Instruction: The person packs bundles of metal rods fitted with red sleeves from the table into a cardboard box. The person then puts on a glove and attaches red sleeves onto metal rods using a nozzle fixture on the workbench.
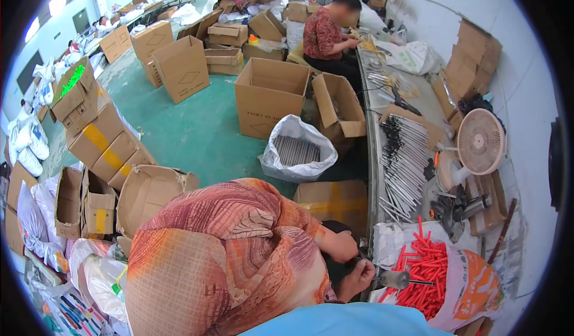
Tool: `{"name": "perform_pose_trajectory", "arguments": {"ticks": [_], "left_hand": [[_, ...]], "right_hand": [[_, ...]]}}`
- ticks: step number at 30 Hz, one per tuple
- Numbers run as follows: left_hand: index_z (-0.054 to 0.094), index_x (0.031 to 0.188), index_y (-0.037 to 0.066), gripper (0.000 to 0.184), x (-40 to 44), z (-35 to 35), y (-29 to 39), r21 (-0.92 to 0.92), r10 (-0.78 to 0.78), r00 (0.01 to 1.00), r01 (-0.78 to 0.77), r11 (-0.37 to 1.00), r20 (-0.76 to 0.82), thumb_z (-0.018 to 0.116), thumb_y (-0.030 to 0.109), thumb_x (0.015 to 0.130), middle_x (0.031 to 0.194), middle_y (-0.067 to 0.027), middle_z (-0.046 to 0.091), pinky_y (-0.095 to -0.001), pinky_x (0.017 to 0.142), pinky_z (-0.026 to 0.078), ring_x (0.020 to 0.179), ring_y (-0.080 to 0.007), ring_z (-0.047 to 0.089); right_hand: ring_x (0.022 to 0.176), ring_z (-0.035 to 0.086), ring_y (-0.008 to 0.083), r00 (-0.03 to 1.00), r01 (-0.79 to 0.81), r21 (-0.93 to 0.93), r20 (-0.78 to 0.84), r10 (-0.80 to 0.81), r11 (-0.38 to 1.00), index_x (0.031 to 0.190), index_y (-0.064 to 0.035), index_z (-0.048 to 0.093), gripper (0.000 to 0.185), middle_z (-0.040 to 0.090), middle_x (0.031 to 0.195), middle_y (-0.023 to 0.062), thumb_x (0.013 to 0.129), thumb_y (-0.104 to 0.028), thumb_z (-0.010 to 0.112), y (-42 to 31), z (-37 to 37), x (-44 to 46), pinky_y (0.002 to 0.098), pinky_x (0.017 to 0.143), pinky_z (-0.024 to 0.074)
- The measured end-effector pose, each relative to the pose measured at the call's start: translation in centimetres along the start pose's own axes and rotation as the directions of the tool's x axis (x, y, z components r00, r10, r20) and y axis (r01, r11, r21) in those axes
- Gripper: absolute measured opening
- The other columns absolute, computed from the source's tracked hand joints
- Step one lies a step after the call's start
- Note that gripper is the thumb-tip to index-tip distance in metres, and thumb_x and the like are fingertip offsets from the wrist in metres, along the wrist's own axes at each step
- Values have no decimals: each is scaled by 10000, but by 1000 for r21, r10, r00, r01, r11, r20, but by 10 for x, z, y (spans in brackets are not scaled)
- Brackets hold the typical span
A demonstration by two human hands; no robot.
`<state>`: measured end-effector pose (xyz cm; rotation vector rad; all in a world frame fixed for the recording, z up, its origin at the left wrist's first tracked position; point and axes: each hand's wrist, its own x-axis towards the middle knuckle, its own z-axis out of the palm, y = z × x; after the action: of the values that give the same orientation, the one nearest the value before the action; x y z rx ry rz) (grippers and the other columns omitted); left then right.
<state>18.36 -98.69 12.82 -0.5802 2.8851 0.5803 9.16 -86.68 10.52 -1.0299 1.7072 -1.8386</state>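
My left hand [341, 246] is closed at the bench's near edge, with its fingertips partly hidden. Just below it in the view, my right hand [357, 276] is closed in a pinch. Whatever small thing the fingers hold is too small to make out. Beside my right hand is a grey cylindrical tool [394, 279] with a thin metal shaft pointing right. Behind that tool lies a heap of red tubes [426, 270] in an open white sack [466, 297]. My patterned sleeves and top fill the lower middle.
Along the bench [373, 174] lie metal rods [403, 162] with black ends, and a fan [480, 140]. A white sack [284, 169] of rods stands on the floor near open cartons [272, 96]. A co-worker [329, 34] sits farther along. Stacked boxes [107, 138] are at left.
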Motion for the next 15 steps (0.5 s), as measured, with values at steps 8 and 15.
{"name": "perform_pose_trajectory", "arguments": {"ticks": [8,15], "left_hand": [[649,747,12,149,30,3,-27,-875,-449,890,156,458,-77,546,116,720,694,-133,624,-346,570,454,645,-245,593],[582,643,29,145,51,-5,-37,-872,51,997,82,-482,65,496,41,759,642,-13,547,-304,546,417,610,-130,523]], "right_hand": [[723,535,163,944,88,-288,329,13,953,903,39,552,201,577,794,100,892,-159,586,14,9,10,300,677,450],[706,526,169,966,177,-167,218,-139,970,902,39,546,198,574,784,105,888,-153,592,-26,29,32,300,671,447]]}}
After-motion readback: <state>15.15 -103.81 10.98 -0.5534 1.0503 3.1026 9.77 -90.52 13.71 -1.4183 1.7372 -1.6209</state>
